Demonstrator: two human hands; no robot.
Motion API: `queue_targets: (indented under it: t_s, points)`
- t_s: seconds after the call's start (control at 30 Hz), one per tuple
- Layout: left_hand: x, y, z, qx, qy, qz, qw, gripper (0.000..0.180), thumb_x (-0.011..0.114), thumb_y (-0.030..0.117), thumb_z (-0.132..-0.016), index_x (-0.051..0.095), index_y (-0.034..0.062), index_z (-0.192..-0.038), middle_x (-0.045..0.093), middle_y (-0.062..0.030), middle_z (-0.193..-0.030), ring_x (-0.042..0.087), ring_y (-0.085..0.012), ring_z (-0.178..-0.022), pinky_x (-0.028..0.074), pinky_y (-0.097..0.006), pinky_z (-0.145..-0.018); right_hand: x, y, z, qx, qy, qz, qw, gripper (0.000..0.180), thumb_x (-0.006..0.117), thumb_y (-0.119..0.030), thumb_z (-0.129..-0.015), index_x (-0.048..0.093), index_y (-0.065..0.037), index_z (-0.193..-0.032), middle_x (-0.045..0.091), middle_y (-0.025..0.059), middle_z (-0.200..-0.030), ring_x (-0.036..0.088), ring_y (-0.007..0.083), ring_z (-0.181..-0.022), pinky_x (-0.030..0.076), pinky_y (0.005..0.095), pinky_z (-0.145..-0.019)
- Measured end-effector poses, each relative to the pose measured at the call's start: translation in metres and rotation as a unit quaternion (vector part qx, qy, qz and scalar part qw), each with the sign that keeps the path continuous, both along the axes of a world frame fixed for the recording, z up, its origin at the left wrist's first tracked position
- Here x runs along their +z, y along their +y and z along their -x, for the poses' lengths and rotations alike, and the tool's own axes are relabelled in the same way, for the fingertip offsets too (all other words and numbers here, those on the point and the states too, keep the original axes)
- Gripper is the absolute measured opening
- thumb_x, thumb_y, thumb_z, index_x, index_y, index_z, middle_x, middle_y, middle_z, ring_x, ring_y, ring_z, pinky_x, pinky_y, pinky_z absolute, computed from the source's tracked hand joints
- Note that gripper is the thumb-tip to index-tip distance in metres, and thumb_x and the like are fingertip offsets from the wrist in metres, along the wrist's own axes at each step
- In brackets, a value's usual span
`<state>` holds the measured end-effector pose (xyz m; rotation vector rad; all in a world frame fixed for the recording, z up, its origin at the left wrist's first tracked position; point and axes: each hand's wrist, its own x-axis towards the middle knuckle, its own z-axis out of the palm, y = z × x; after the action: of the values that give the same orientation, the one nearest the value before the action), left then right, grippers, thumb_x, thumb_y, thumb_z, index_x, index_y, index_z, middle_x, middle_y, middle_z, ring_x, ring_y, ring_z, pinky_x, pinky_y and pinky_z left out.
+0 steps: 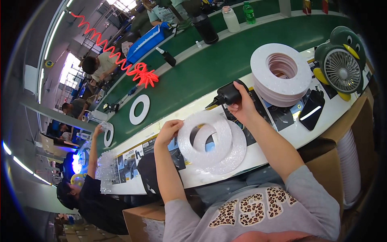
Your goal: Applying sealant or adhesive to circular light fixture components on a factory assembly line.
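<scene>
Left hand (168, 130): fingers pinched closed on the upper left edge of a white foam ring (189, 141), holding it tilted up off the surface (282, 133) so its flat face is turned toward the tool. A second ring (238, 155) lies flat just behind and partly under it, touching; whether the two are joined cannot be told from this view.

Right hand (242, 105): fingers wrapped closed around a black handheld tool (227, 94), apparently a small blower or glue gun, its pointed nozzle aimed left and down toward the raised ring. The grip sits high on the body, which keeps the nozzle clear of the hand.

The held ring sits in front of the person, over the near edge of the white surface, between the two hands.

Also present: a stack of rings (280, 76) to the right, well within reach of the right hand; a penguin-shaped desk fan (342, 66) beyond it; a dark phone (312, 109) lying flat near the stack. A single ring (139, 109) lies on the green belt (225, 60). A red coiled hose (121, 60) hangs above. Another person (86, 193) works at the left.
</scene>
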<state>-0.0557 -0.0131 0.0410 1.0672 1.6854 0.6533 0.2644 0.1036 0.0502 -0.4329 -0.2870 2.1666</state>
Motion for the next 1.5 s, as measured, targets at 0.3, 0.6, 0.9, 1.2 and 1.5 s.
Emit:
queue_targets:
  t_s: [0.3, 0.6, 0.9, 1.2, 1.5]
  points:
    - [-0.034, 0.069, 0.037, 0.412, -0.208, -0.281, 0.842, 0.027, 0.056, 0.021, -0.097, 0.062, -0.0020, -0.111, 0.068, -0.0094, -0.101, 0.068, -0.0249, -0.088, 0.056, -0.034, -0.074, -0.003, -0.001, 0.002, -0.003, -0.003, 0.004, 1.000, 0.031, 0.064, -0.040, -0.091, 0.058, -0.009, -0.090, 0.062, 0.0018, -0.073, 0.042, 0.0077, -0.042, 0.032, 0.0206, -0.040]
    - [-0.031, 0.066, 0.014, 0.212, 0.347, -0.206, 0.890, 0.035, 0.061, 0.033, -0.092, 0.070, -0.0006, -0.097, 0.069, -0.0101, -0.078, 0.065, -0.0219, -0.075, 0.051, -0.035, -0.072, -0.001, 0.000, 0.004, 0.000, -0.013, -0.001, 1.000, 0.031, 0.064, -0.040, -0.091, 0.058, -0.009, -0.088, 0.061, 0.0022, -0.070, 0.043, 0.0082, -0.042, 0.033, 0.0212, -0.040]
    - [0.040, -0.011, -0.116, -0.065, 0.271, -0.101, 0.955, 0.039, 0.079, 0.025, -0.077, 0.062, 0.0003, -0.101, 0.066, -0.0118, -0.092, 0.064, -0.0218, -0.085, 0.050, -0.033, -0.076, 0.001, -0.005, 0.000, -0.007, -0.056, -0.011, 0.998, 0.032, 0.065, -0.040, -0.091, 0.056, -0.010, -0.085, 0.061, 0.0016, -0.069, 0.044, 0.0077, -0.042, 0.034, 0.0209, -0.040]
    - [0.024, -0.023, -0.124, -0.069, 0.400, -0.128, 0.905, 0.053, 0.082, 0.025, -0.068, 0.059, 0.0060, -0.112, 0.062, -0.0132, -0.106, 0.062, -0.0315, -0.101, 0.051, -0.040, -0.084, 0.001, -0.007, 0.002, -0.089, -0.203, -0.094, 0.970, 0.029, 0.068, -0.040, -0.087, 0.056, -0.013, -0.088, 0.059, -0.0013, -0.071, 0.048, 0.0055, -0.048, 0.034, 0.0196, -0.040]
    - [0.021, -0.025, -0.109, -0.051, 0.402, -0.105, 0.908, 0.052, 0.081, 0.028, -0.071, 0.059, 0.0065, -0.113, 0.064, -0.0130, -0.107, 0.064, -0.0307, -0.097, 0.051, -0.039, -0.082, 0.009, -0.023, 0.005, -0.150, -0.361, -0.223, 0.893, 0.030, 0.073, -0.036, -0.086, 0.064, -0.007, -0.090, 0.058, -0.0014, -0.072, 0.053, 0.0053, -0.059, 0.039, 0.0202, -0.048]
